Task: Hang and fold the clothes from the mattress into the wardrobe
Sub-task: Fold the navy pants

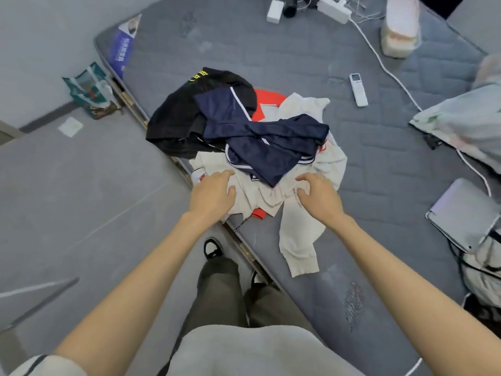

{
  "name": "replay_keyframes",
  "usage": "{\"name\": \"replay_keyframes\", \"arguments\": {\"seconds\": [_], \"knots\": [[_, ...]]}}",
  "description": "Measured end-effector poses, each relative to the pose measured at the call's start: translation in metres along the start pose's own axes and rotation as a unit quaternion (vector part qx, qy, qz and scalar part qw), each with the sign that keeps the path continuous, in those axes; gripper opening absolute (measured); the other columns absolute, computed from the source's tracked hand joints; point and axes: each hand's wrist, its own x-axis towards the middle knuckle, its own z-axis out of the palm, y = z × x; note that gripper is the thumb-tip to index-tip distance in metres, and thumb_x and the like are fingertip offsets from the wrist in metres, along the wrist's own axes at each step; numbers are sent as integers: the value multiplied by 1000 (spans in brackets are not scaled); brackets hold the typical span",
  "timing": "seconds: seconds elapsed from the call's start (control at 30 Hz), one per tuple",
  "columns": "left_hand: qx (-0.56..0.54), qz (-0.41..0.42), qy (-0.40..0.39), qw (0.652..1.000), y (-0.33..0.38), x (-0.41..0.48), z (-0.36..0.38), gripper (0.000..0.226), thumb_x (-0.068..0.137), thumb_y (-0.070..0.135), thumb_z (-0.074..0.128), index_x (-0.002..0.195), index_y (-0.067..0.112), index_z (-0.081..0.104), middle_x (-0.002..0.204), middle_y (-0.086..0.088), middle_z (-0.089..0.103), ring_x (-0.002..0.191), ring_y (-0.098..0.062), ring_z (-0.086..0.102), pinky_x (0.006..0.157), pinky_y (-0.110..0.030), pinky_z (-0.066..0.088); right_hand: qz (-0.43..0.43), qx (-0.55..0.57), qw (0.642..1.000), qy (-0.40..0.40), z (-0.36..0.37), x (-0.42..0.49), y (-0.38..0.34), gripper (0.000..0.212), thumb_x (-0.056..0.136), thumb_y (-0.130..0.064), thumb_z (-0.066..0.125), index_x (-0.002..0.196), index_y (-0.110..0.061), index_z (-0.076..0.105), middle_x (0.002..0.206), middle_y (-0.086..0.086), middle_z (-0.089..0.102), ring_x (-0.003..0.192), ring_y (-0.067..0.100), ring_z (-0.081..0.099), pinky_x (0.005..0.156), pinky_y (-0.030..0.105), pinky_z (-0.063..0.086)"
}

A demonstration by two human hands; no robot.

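1. Looking down from the head view, the step in hand reads as the very start: picking the first garment off a heap of mixed clothes (271, 185) that lies at the near edge of the grey quilted mattress (298, 50).
2. The left hand (214, 194) lies with its fingers nearly straight on a cream knitted sweatshirt (301, 240). The right hand (317, 196) touches the same cloth a little apart, its fingers spread and lightly bent. Neither hand looks to have closed on anything yet.
3. A navy blue sports garment with white piping (260, 142) lies across the cream one. A black garment with yellow print (179, 118) sits at the far left of the heap, and a red cloth (267, 95) shows beneath.
4. The next move probably calls for pinching the cream fabric with both hands and drawing it from under the navy piece. One long sleeve trails toward the viewer and will need gathering.
5. The wardrobe is not in view, so nothing can be said of its rails or shelves.
6. Containers: a translucent plastic tub (401, 31) stands at the far end of the mattress, with pale contents too blurred to name. A green printed bag (86, 88) stands on the floor beside the mattress, and what it holds cannot be told.
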Motion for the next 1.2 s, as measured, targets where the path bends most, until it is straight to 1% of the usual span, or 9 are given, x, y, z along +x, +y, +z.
{"name": "replay_keyframes", "arguments": {"seconds": [0.5,0.63,0.73,0.83,0.9,0.97,1.03,1.13,1.2], "knots": [[26,93,-83,992,-1,252,66,48,96,21,46,143,21,38,138,-6,49,122,-31,47,96,-45,43,187,77,979,31,55,205,63,57,90,-13,49,144,-27,36,150,10,29,122,34,46,97,44,46],[39,93,-99,990,-12,292,91,55,97,23,46,149,20,29,146,-5,40,125,-30,43,97,-44,43,189,28,981,33,74,244,75,73,90,-12,51,151,-36,18,159,12,4,126,39,37,92,42,45],[51,112,-86,989,-20,314,107,62,96,23,51,151,18,22,153,-5,29,129,-30,37,97,-43,44,188,-43,980,48,83,270,80,88,85,-11,57,152,-41,8,160,12,-2,132,36,27,90,42,45],[111,125,-68,984,-26,333,121,74,94,27,56,154,20,13,160,-6,11,136,-31,24,100,-42,40,189,-90,978,25,87,290,86,91,86,-12,59,152,-41,4,155,14,11,124,36,34,90,43,43],[130,109,-80,982,-30,344,130,81,93,31,59,154,21,7,161,-7,5,142,-32,16,107,-46,31,184,-126,975,12,85,298,89,78,88,-13,56,152,-34,15,141,15,32,115,35,42,92,44,42],[139,94,-93,982,-32,350,139,88,90,34,62,154,19,3,159,-6,13,141,-31,19,110,-47,25,156,-135,978,38,82,303,91,54,90,-8,48,140,-25,36,121,12,53,101,33,51,87,41,41],[164,88,-80,979,-33,351,146,89,89,39,63,154,19,5,148,-4,34,131,-29,34,107,-44,26,137,-88,985,62,77,302,90,35,88,-2,38,117,-18,49,99,10,64,84,31,54,75,36,40],[200,97,-58,973,-35,346,151,68,93,37,57,149,23,22,123,-1,50,112,-24,45,95,-37,28,137,-2,990,31,74,286,81,25,87,-7,42,106,-15,56,94,9,67,86,33,58,68,35,42],[212,107,-69,969,-37,335,149,45,95,31,51,138,23,39,118,1,54,107,-23,48,90,-35,28,125,-10,992,2,78,265,74,18,88,-20,50,103,-17,59,95,8,68,89,34,60,66,33,40]]}}
